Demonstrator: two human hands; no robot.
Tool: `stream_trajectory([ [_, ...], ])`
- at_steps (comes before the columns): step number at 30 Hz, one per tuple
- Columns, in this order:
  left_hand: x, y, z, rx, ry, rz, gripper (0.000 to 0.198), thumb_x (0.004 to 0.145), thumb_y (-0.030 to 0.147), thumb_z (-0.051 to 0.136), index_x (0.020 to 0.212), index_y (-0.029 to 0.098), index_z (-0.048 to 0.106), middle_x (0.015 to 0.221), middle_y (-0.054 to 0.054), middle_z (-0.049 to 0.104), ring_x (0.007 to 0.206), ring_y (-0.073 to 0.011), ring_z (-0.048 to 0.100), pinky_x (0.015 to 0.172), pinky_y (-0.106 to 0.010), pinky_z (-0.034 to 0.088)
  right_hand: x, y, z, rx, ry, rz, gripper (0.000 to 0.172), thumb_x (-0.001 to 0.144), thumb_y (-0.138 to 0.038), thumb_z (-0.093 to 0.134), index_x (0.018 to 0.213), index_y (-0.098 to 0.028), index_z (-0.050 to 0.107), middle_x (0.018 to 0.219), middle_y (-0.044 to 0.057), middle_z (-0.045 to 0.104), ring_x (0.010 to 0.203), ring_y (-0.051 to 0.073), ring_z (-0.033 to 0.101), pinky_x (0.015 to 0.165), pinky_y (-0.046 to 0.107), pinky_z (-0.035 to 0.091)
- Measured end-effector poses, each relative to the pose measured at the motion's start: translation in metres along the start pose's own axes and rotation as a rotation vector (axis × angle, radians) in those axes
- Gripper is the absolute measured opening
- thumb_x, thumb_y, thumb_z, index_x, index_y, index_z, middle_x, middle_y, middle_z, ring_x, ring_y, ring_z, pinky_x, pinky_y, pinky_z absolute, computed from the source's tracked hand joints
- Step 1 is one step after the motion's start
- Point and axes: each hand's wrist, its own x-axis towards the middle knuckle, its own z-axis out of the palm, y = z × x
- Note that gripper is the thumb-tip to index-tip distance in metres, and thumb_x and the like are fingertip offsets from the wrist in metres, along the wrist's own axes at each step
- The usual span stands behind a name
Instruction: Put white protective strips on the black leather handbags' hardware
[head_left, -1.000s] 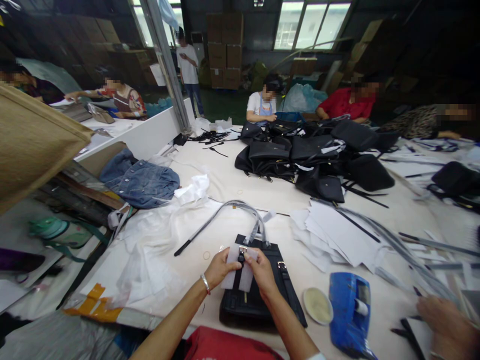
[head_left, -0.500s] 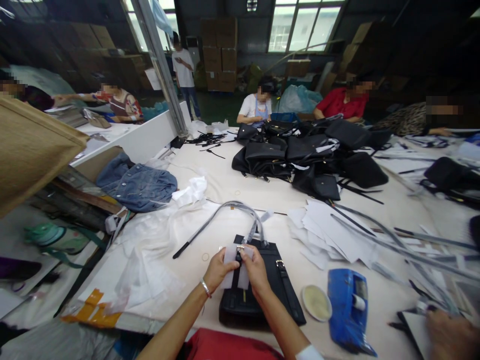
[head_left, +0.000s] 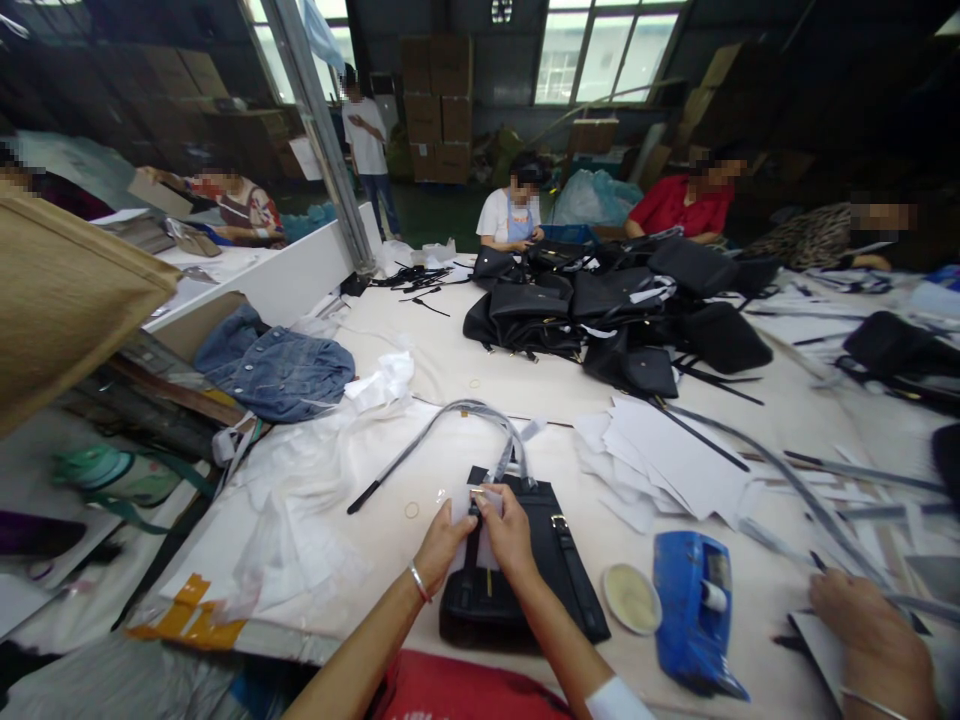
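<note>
A black handbag [head_left: 480, 612] lies on the pale worktable, its near end toward me. My left hand [head_left: 444, 545] and my right hand [head_left: 508, 530] are closed side by side at its upper left part. Both thumbs pinch a narrow black strap [head_left: 472, 548] close to its metal buckle, which my fingers partly hide. White paper [head_left: 486, 552] shows under the strap between my hands. On the bag's right side a second strap with a buckle [head_left: 559, 523] lies fastened. A film-wrapped handle [head_left: 466, 405] loops away beyond the bag, with one end loose on the table.
Right of the bag are a round dish [head_left: 632, 600] and a blue tape dispenser [head_left: 694, 610]. Paper sheets [head_left: 667, 460] and a pile of black bags [head_left: 600, 310] lie farther back. A denim garment [head_left: 277, 365] is at left. A co-worker's hand [head_left: 862, 620] works at lower right.
My right fingers have shifted slightly over the buckle, and less white paper shows around my hands. The co-worker's hand at lower right has moved left and farther into view.
</note>
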Motion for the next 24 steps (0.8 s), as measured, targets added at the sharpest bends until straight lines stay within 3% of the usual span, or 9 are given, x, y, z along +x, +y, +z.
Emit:
stream_trajectory([
  [3, -0.002, -0.004, 0.003, 0.022, 0.079, 0.031, 0.042, 0.075, 0.022, 0.062, 0.116, 0.016, 0.055, 0.113, -0.009, 0.064, 0.105, -0.023, 0.058, 0.097, -0.038, 0.041, -0.003, -0.005, -0.006, -0.062, -0.006, -0.052, 0.026, 0.079, -0.043, 0.056, 0.094, -0.023, 0.064, 0.096, 0.004, 0.067, 0.093, 0.022, 0.057, 0.088, 0.034, 0.041],
  [5, -0.003, -0.002, 0.005, 0.003, 0.074, 0.022, 0.041, 0.076, 0.024, 0.061, 0.116, 0.015, 0.056, 0.113, -0.01, 0.064, 0.106, -0.0235, 0.058, 0.097, -0.038, 0.041, -0.003, -0.003, -0.012, 0.126, -0.075, 0.018, 0.033, 0.078, -0.046, 0.057, 0.101, -0.023, 0.063, 0.1, 0.005, 0.066, 0.095, 0.022, 0.058, 0.088, 0.034, 0.042],
  [8, -0.006, 0.004, 0.009, -0.045, 0.04, -0.014, 0.041, 0.077, 0.029, 0.061, 0.116, 0.013, 0.058, 0.113, -0.011, 0.065, 0.104, -0.0241, 0.059, 0.095, -0.038, 0.043, -0.003, 0.006, -0.02, 0.556, -0.174, 0.242, 0.047, 0.082, -0.054, 0.049, 0.117, -0.023, 0.055, 0.103, 0.007, 0.066, 0.091, 0.021, 0.06, 0.08, 0.032, 0.045],
  [11, -0.007, 0.009, 0.012, -0.071, 0.039, -0.024, 0.042, 0.075, 0.029, 0.064, 0.114, 0.013, 0.06, 0.108, -0.011, 0.067, 0.098, -0.0231, 0.062, 0.09, -0.036, 0.046, -0.008, 0.015, -0.021, 0.708, -0.21, 0.352, 0.045, 0.081, -0.053, 0.053, 0.115, -0.024, 0.057, 0.1, 0.005, 0.066, 0.086, 0.018, 0.059, 0.073, 0.028, 0.045],
  [14, -0.008, 0.009, 0.015, -0.056, 0.029, -0.086, 0.042, 0.075, 0.031, 0.063, 0.113, 0.014, 0.06, 0.092, -0.008, 0.071, 0.079, -0.0196, 0.066, 0.074, -0.031, 0.05, -0.014, 0.017, -0.011, 0.694, -0.282, 0.356, 0.041, 0.078, -0.049, 0.06, 0.111, -0.025, 0.059, 0.075, -0.001, 0.063, 0.061, 0.011, 0.052, 0.058, 0.022, 0.04],
  [17, -0.007, 0.007, 0.017, 0.017, 0.024, -0.141, 0.038, 0.078, 0.034, 0.059, 0.11, 0.013, 0.06, 0.075, -0.005, 0.07, 0.059, -0.0156, 0.063, 0.056, -0.026, 0.047, -0.015, 0.014, -0.001, 0.648, -0.302, 0.335, 0.042, 0.079, -0.05, 0.058, 0.111, -0.023, 0.059, 0.053, -0.007, 0.045, 0.045, 0.007, 0.035, 0.045, 0.019, 0.031],
  [19, -0.005, 0.006, 0.017, 0.089, 0.037, -0.118, 0.034, 0.078, 0.035, 0.058, 0.104, 0.013, 0.063, 0.068, -0.003, 0.068, 0.054, -0.0135, 0.06, 0.051, -0.023, 0.045, -0.013, 0.012, 0.002, 0.576, -0.274, 0.297, 0.041, 0.078, -0.05, 0.058, 0.107, -0.021, 0.06, 0.052, -0.007, 0.042, 0.043, 0.007, 0.033, 0.043, 0.019, 0.03],
  [24, -0.004, 0.002, 0.019, 0.23, 0.063, -0.031, 0.033, 0.078, 0.039, 0.056, 0.095, 0.012, 0.066, 0.063, -0.002, 0.065, 0.05, -0.0117, 0.056, 0.048, -0.022, 0.041, -0.005, 0.011, -0.003, 0.328, -0.153, 0.193, 0.035, 0.075, -0.05, 0.06, 0.084, -0.017, 0.064, 0.058, -0.003, 0.052, 0.047, 0.008, 0.039, 0.042, 0.019, 0.032],
])
